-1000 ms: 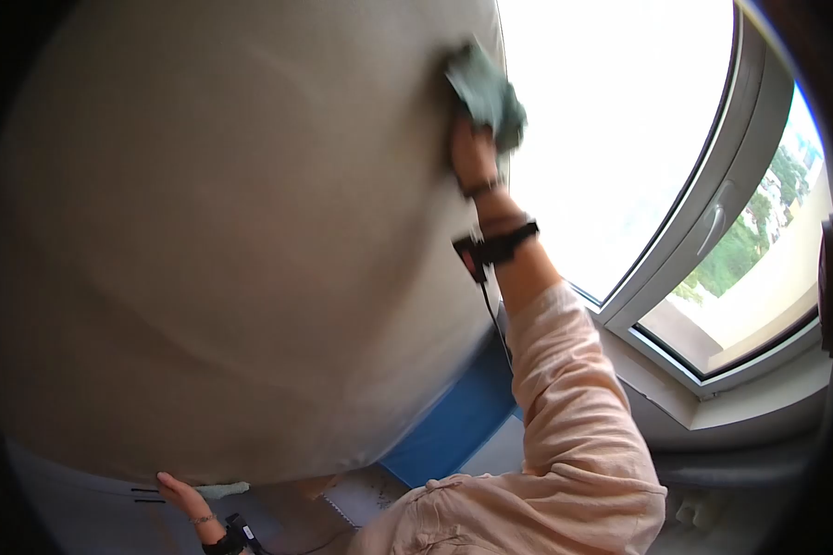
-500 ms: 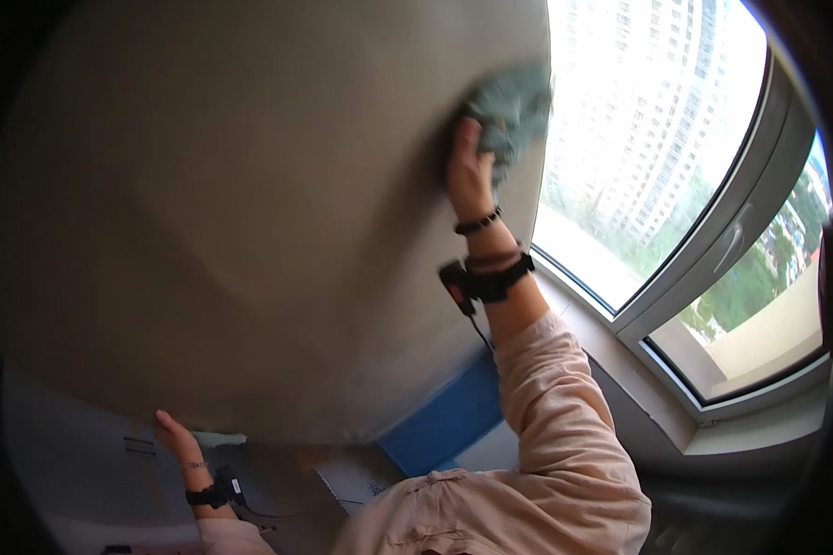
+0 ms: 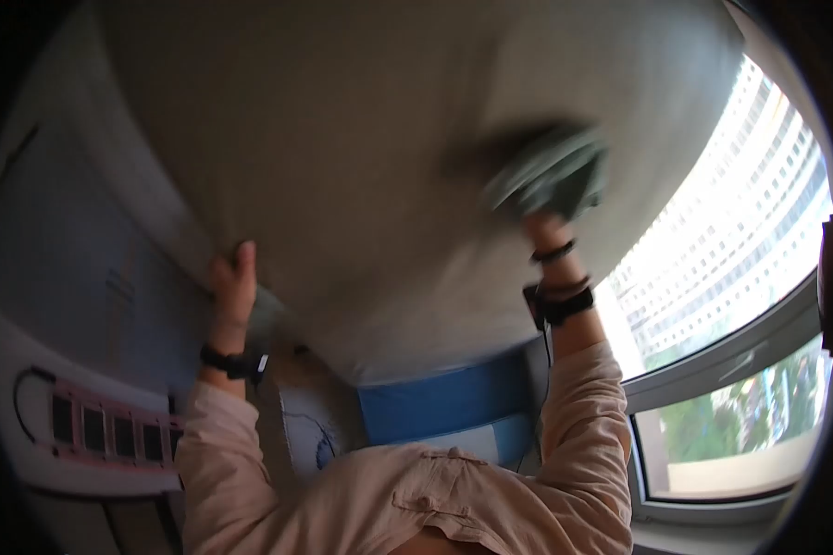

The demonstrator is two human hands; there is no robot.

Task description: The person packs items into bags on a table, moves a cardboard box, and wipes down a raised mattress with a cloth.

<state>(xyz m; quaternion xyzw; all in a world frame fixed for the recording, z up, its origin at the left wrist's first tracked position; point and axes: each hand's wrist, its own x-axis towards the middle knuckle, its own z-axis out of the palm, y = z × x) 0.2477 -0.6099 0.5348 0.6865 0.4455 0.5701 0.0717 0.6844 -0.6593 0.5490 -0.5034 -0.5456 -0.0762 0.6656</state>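
Note:
A large beige panel (image 3: pixel 370 157), its surface slightly wrinkled, fills the upper view. My right hand (image 3: pixel 546 227) is pressed to it with a bunched grey-green cloth (image 3: pixel 565 171); motion smears the cloth and hides most of the fingers. At the panel's lower left edge, my left hand (image 3: pixel 233 282) has its thumb up and its other fingers curled out of sight. A pale green piece of cloth (image 3: pixel 267 316) pokes out beside that palm. Both wrists wear black straps.
On the right stands a window (image 3: pixel 740 370) with a grey frame, tall buildings outside. Below the panel are a blue surface (image 3: pixel 444 402) and a white sheet (image 3: pixel 307 430). A grey panel (image 3: pixel 83 240) and a pinkish strip with dark rectangles (image 3: pixel 111 427) lie to the left.
My right hand and the cloth have moved away from the panel's window-side edge, further onto its surface. The view has turned, and my left hand appears higher, still at the panel's edge.

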